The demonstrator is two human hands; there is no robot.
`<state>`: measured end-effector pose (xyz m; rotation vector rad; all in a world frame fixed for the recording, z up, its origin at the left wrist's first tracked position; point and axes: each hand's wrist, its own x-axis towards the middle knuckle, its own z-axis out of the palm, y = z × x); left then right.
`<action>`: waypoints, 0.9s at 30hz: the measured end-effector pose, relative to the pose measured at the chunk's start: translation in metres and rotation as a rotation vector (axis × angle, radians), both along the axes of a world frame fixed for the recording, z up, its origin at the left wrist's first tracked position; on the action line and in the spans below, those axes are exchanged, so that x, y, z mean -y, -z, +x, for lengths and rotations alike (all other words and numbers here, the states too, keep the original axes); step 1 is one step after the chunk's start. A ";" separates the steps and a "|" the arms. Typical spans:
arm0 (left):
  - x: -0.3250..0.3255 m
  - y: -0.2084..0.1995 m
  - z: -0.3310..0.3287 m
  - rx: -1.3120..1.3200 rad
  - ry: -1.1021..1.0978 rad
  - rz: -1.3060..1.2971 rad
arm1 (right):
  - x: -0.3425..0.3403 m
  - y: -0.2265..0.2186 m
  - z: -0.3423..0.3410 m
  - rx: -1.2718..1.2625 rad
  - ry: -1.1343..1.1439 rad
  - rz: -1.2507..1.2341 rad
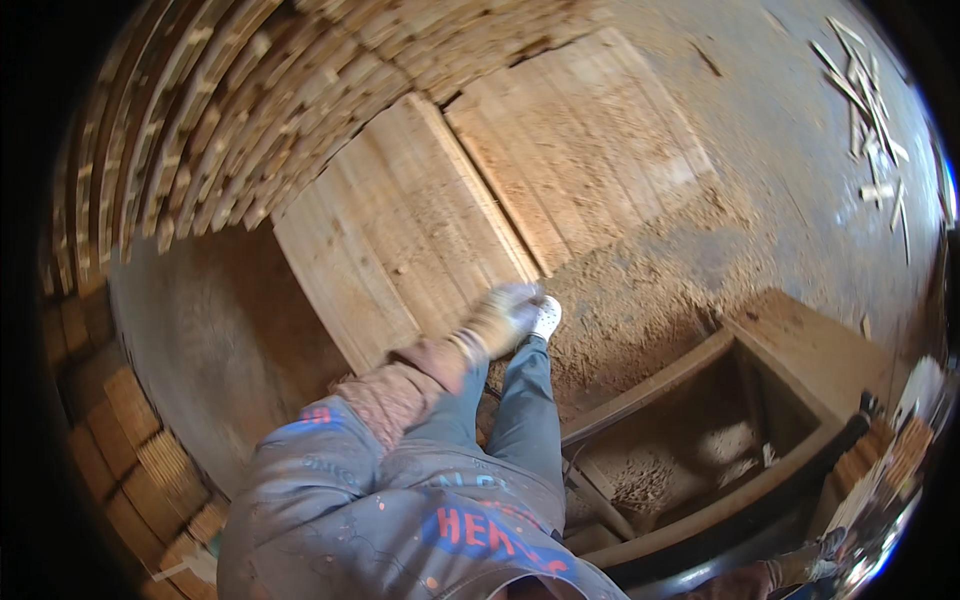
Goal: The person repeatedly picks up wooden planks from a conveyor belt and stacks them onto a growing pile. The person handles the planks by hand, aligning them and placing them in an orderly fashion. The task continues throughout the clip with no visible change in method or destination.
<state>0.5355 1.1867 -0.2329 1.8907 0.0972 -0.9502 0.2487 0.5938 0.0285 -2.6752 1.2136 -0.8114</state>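
My left hand (505, 315), in a pale work glove, reaches out above my legs, its fingers smeared by motion. Whether it holds anything cannot be made out. Below and beyond it lies a stack of flat boards (385, 225), and a second stack of boards (590, 135) sits just to its right. At the lower right rim my right hand (815, 562), also gloved, is small and distorted. It is beside a machine's dark rail (770, 500) and some wood pieces (890, 465); its fingers are not clear.
Stacked timber (250, 110) rises along the upper left, with more blocks (130, 440) at the lower left. A dusty machine frame (650, 385) stands to my right. Sawdust (640, 300) covers the floor ahead; loose offcuts (865, 100) lie at the far right.
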 end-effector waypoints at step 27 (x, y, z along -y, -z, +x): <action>-0.488 0.173 -0.104 0.211 -1.618 -0.115 | -0.647 0.448 0.428 -0.549 -0.809 1.507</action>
